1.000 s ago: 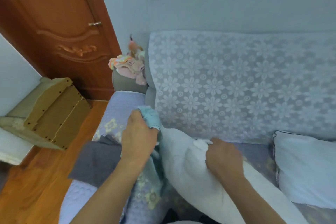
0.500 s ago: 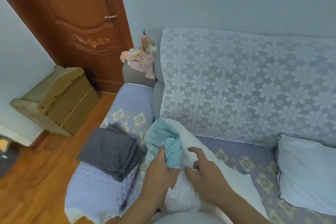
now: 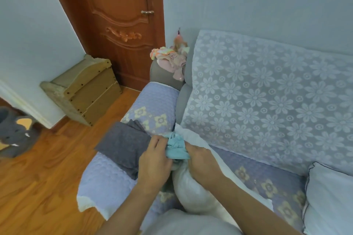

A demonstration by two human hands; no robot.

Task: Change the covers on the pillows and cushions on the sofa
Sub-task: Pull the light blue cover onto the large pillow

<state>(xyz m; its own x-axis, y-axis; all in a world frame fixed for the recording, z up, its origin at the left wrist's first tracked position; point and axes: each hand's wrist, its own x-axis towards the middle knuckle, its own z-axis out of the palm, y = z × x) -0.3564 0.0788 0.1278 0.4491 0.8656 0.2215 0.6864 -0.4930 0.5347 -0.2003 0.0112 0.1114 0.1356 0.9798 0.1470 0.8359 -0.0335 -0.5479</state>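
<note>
Cover step underway: both hands, left hand (image 3: 154, 160) and right hand (image 3: 202, 160), pinch the bunched teal cover (image 3: 176, 148) on the white pillow (image 3: 193, 191) beside the sofa (image 3: 267, 89) armrest; next, probably work the fabric along the pillow; folded grey cloth (image 3: 124, 145) on that armrest, wooden door (image 3: 118, 23) behind

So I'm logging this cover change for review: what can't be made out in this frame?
- Head view: the left hand and right hand hide how far the bunched teal fabric cover sits on the white pillow insert.
- White piped cushion: cut off by the right edge.
</note>
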